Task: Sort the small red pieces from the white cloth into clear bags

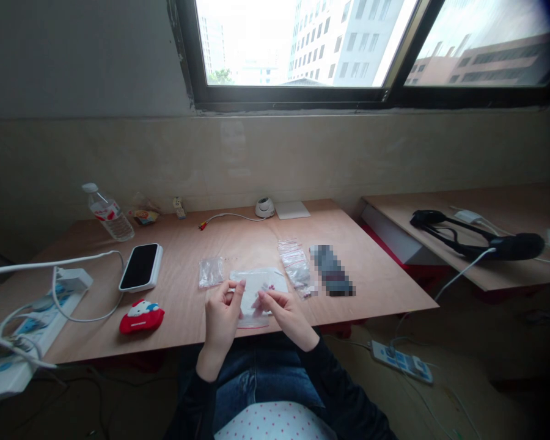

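My left hand (223,311) is closed in a pinch, thumb against the fingers, over the front edge of the table. Facing it, my right hand (288,313) also pinches with thumb and fingertips. What sits in either pinch is too small to make out. Beneath and between them lies a clear plastic bag (253,320) with a red line along its near edge. Behind my fingers is a whitish translucent sheet or tray (252,278), with several tiny red pieces (271,287) on it. A small clear bag (211,272) lies left of it, and several stacked clear zip bags (295,263) lie right.
On the wooden table (183,305) are a white-cased phone (141,267), a red pouch (142,316), a water bottle (110,214), a power strip (41,330) with cables, a dome camera (264,208) and a pixelated dark object (332,271). A black headset (476,238) lies on the right-hand table.
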The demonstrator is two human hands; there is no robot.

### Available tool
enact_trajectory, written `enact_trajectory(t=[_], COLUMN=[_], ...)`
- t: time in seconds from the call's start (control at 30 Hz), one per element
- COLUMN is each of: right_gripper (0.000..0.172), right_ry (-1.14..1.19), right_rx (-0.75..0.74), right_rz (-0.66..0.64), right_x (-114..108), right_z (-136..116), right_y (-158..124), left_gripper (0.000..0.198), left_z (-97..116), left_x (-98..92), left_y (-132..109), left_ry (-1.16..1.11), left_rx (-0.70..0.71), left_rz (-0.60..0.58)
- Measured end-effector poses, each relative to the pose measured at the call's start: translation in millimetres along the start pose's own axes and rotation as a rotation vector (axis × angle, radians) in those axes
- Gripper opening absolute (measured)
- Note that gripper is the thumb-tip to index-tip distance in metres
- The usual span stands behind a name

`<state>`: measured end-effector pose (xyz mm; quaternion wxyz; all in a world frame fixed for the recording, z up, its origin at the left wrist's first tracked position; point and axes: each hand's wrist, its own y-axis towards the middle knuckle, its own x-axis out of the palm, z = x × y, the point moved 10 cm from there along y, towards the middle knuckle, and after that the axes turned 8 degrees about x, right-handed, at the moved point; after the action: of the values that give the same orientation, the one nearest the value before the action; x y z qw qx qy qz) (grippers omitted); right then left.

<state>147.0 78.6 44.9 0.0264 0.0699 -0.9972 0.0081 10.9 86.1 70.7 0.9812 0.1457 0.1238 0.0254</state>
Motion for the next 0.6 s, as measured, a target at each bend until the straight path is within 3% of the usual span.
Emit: enact_trajectory(t=[0.3, 0.6], right_gripper=[0.043, 0.035], right_ry=[0.046, 0.073], right_rx=[-0.030, 0.015], right_rz=[0.160, 0.069], right_x=[-18, -9], right_z=[-4, -10], right_y=[1, -3], left_gripper=[0.028, 0.036], left_z=[2, 6], left_x=[12.0, 22.7], left_y=[-3, -5], left_ry=[0.015, -0.047], left_rx=[0.008, 0.037], left_rz=[-0.085, -0.196])
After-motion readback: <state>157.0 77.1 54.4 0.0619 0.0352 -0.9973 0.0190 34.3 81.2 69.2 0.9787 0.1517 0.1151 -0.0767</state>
